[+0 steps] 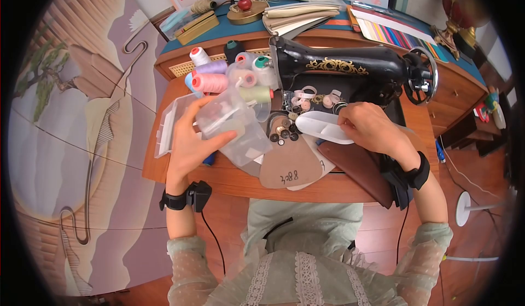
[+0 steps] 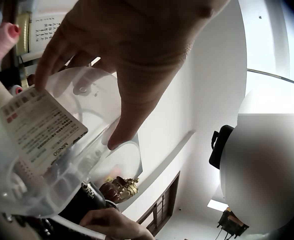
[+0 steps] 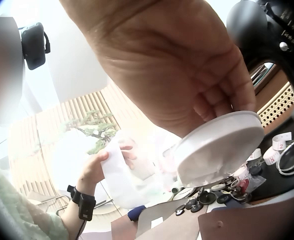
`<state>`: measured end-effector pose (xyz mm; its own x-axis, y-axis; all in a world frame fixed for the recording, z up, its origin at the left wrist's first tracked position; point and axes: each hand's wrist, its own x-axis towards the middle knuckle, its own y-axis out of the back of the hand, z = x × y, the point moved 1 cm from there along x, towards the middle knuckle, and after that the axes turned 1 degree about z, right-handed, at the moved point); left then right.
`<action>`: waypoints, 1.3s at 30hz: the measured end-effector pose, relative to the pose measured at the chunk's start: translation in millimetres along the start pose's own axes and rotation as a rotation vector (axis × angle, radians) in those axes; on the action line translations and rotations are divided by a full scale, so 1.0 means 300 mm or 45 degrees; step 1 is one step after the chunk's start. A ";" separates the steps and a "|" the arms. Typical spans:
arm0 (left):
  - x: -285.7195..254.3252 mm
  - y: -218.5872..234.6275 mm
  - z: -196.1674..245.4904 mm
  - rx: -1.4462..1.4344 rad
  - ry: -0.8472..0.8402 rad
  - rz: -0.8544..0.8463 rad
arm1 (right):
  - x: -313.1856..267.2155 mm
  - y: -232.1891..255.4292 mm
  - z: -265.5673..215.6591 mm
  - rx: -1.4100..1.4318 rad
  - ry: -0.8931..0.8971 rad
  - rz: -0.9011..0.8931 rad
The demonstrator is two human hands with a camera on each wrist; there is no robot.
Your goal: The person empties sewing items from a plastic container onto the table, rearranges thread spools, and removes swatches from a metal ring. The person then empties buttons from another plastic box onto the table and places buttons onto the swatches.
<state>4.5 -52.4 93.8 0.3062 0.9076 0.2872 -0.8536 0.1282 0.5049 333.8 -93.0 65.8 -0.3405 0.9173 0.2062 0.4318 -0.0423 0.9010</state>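
My left hand [image 1: 188, 139] grips a clear plastic box [image 1: 232, 117] by its side, tilted above the left of the table. A printed label [image 2: 44, 132] shows on the box in the left wrist view. The box's hinged lid [image 1: 170, 125] hangs out to the left. At the right, my right hand [image 1: 377, 128] holds the end of a white oval tray [image 1: 320, 128] with a divider, its fingertips hidden inside the rim in the right wrist view. Below the tray lie loose dark buttons [image 1: 281, 128] and rolled tape measures [image 1: 304, 95].
A black sewing machine [image 1: 344, 63] stands behind the tray. Several thread spools [image 1: 210, 82] crowd behind the box. Brown pattern pieces [image 1: 290, 166] and a dark brown flat piece [image 1: 355, 172] lie along the front edge. A blue-topped desk [image 1: 219, 33] runs behind.
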 end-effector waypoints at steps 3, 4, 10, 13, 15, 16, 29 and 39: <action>-0.012 0.055 -0.049 -0.063 -0.155 0.008 | 0.018 0.006 -0.013 0.073 -0.011 -0.023; -0.020 0.070 -0.066 -0.061 -0.153 0.013 | 0.022 -0.002 -0.009 0.075 -0.005 -0.025; -0.040 0.111 -0.174 -0.544 0.041 -0.184 | 0.037 0.076 -0.086 0.276 -0.007 0.025; -0.032 0.093 -0.179 -0.702 0.018 -0.219 | 0.044 0.097 -0.123 0.377 0.118 0.056; -0.033 0.084 -0.179 -0.604 0.039 -0.186 | 0.052 0.099 -0.142 0.386 0.222 0.036; -0.032 0.078 -0.182 -0.605 0.038 -0.184 | 0.056 0.095 -0.151 0.384 0.223 0.035; -0.031 0.037 -0.193 -0.856 0.063 -0.218 | 0.082 0.048 -0.185 0.319 0.443 0.191; -0.068 -0.026 -0.216 -1.094 0.172 -0.224 | 0.042 0.029 -0.231 -0.306 0.636 0.442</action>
<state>-22.4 -46.0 31.2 0.4566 0.8791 0.1369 -0.8370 0.4766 -0.2687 275.4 -109.4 102.8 -0.5871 0.5426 0.6007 0.4076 -0.4430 0.7985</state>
